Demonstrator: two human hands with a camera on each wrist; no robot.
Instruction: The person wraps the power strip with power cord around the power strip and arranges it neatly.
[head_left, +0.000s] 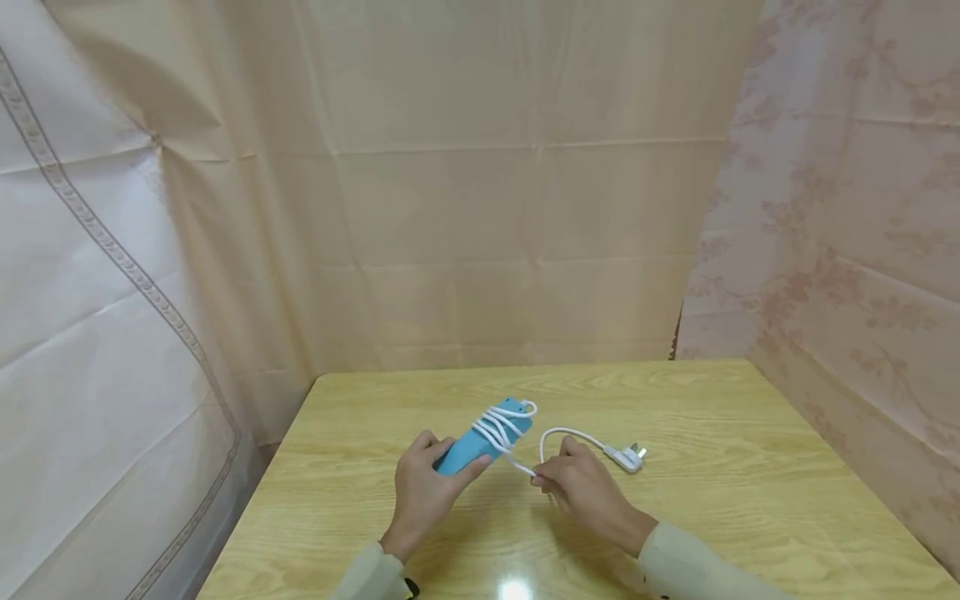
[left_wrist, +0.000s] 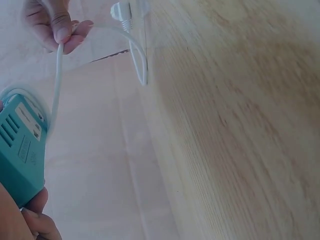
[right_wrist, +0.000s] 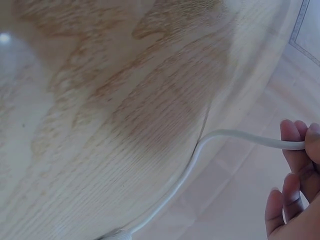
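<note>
A blue power strip (head_left: pixel 467 451) is tilted above the table, its far end wrapped in several turns of white cord (head_left: pixel 495 426). My left hand (head_left: pixel 424 492) grips its near end, thumb along one side and fingers on the other. In the left wrist view the power strip (left_wrist: pixel 22 150) shows slots and a white socket face. My right hand (head_left: pixel 588 492) pinches the cord between thumb and fingertips, a short way from the strip. Beyond that pinch the cord (right_wrist: pixel 175 186) loops away to a white plug (head_left: pixel 627 457) lying on the table, prongs pointing right.
The wooden table (head_left: pixel 337 517) fills the lower part of the head view. A beige cloth (head_left: pixel 480 208) hangs behind it, a white cloth (head_left: pixel 90 333) at the left and a flowered cloth (head_left: pixel 862 275) at the right.
</note>
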